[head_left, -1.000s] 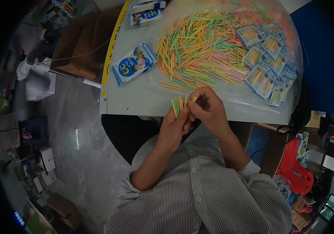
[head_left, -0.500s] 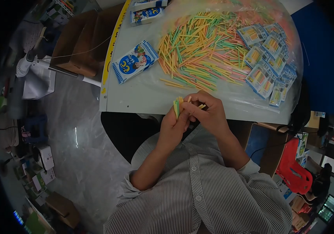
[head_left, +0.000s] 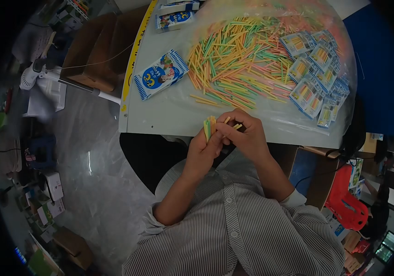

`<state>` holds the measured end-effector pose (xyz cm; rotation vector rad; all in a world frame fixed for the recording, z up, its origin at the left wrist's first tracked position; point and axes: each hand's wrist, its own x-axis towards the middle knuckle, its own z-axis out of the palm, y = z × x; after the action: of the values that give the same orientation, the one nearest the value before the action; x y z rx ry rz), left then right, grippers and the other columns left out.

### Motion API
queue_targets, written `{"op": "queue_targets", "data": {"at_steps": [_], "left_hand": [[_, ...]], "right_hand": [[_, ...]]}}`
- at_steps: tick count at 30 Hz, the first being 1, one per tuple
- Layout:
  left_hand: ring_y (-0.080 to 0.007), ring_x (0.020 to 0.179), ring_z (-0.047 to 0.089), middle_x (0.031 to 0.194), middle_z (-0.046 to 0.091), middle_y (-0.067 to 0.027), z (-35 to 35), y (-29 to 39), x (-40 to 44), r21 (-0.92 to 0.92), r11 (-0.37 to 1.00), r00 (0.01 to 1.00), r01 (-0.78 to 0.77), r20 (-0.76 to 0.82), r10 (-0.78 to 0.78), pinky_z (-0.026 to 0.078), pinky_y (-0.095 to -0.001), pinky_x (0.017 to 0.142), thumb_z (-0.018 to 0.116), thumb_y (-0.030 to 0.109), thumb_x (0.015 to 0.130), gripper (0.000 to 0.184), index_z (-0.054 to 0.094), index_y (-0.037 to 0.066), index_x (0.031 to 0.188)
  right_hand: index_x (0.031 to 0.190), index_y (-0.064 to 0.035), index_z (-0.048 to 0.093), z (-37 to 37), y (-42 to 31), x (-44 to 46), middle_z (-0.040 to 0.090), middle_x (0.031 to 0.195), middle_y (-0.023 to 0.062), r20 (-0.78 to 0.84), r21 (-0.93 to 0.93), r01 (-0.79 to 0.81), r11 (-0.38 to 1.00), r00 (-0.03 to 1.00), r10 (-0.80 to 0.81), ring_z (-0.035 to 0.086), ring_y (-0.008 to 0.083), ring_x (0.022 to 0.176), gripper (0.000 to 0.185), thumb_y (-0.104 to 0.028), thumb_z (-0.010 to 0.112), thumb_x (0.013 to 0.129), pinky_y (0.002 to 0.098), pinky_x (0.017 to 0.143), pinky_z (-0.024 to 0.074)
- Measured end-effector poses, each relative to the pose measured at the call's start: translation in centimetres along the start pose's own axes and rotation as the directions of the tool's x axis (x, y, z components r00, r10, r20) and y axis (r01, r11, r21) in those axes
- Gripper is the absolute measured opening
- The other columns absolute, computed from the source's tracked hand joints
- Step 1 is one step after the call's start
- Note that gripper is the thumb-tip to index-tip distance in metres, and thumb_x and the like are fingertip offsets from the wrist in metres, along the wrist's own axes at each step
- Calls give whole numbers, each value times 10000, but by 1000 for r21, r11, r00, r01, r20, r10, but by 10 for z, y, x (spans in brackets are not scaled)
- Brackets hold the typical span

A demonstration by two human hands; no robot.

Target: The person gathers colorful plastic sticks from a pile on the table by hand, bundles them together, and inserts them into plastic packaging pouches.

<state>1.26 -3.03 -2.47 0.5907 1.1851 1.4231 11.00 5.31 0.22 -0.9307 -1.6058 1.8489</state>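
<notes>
My left hand (head_left: 201, 151) is closed around a small upright bundle of thin coloured sticks (head_left: 210, 127), green, yellow and orange. Close against it, my right hand (head_left: 247, 135) pinches a few more yellowish sticks (head_left: 238, 126) that poke out between its fingers. Both hands meet just in front of the table's near edge. Beyond them lies a wide pile of loose sticks (head_left: 233, 60) in yellow, green, orange and pink, on a clear plastic sheet (head_left: 293, 123). Whether the sticks are candy or plastic I cannot tell.
Left of the pile lies a blue-and-white printed packet (head_left: 161, 74), with more packets (head_left: 175, 19) farther back. Several small filled sachets (head_left: 308, 95) overlap on the right. A cardboard box (head_left: 88, 60) and a white fan (head_left: 32, 76) stand left of the table, a red plastic stool (head_left: 347, 198) at right.
The fingers of my right hand have shifted slightly against the bundle in my left. The view has moved a little; the pile and packets lie as before.
</notes>
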Motion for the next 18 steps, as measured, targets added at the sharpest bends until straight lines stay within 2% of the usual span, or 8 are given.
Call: {"op": "queue_targets", "data": {"at_steps": [2,4,5,7,11,13,16,18], "left_hand": [[-18,506,363,680,486,14,-2,1,1,-13,1000,1000,3,-5,-4,304,-150,442,409,186,880,183,487,22,860],[-22,508,355,700,483,9,0,4,2,-45,999,1000,-1,-12,0,292,-147,442,408,183,881,178,487,23,870],[-27,510,347,720,479,4,0,5,2,-77,997,1000,-3,-19,1,281,-144,441,407,180,882,175,487,24,880],[-27,512,346,727,477,4,0,6,1,-66,998,1000,17,-15,-18,281,-144,442,406,181,882,177,486,24,882],[-28,513,343,731,475,4,-1,3,2,-61,998,999,24,-21,-25,283,-145,442,403,183,883,179,484,24,882],[-28,513,343,726,474,4,-1,4,2,-84,996,999,9,-36,-12,283,-146,441,402,181,883,177,484,25,877],[-28,511,342,712,473,4,-2,4,2,-108,994,999,8,-52,-13,282,-147,439,400,177,884,172,483,26,870],[-28,509,341,703,471,4,-3,3,2,-109,994,998,21,-52,-27,280,-147,439,398,173,885,170,482,26,869]], "right_hand": [[843,16,561,1,-1,-1,489,752,39,-16,66,-11,998,1000,12,485,53,525,106,-35,574,751,169,476,401],[905,11,550,3,-1,-1,494,740,39,-45,243,63,968,998,-53,488,54,542,146,-19,554,762,169,482,403],[905,11,550,2,3,0,494,740,39,-43,243,63,968,998,-54,488,54,542,146,-19,554,762,169,482,403],[976,-2,525,-2,11,2,499,719,33,-32,-66,275,959,960,-277,494,58,556,208,-12,542,769,171,489,407],[990,6,505,0,4,0,504,710,32,-19,-75,217,973,976,-218,499,64,560,223,-17,541,771,176,503,414],[944,18,493,4,2,-1,506,711,30,-102,107,95,990,991,-84,501,64,562,179,-22,538,776,177,507,413],[918,13,466,-1,6,0,510,699,26,-10,113,43,993,999,-42,499,61,567,162,-28,538,778,174,514,412],[901,7,464,1,9,0,509,688,24,-18,135,47,990,999,-45,500,59,569,152,-33,543,777,173,510,410]]}}
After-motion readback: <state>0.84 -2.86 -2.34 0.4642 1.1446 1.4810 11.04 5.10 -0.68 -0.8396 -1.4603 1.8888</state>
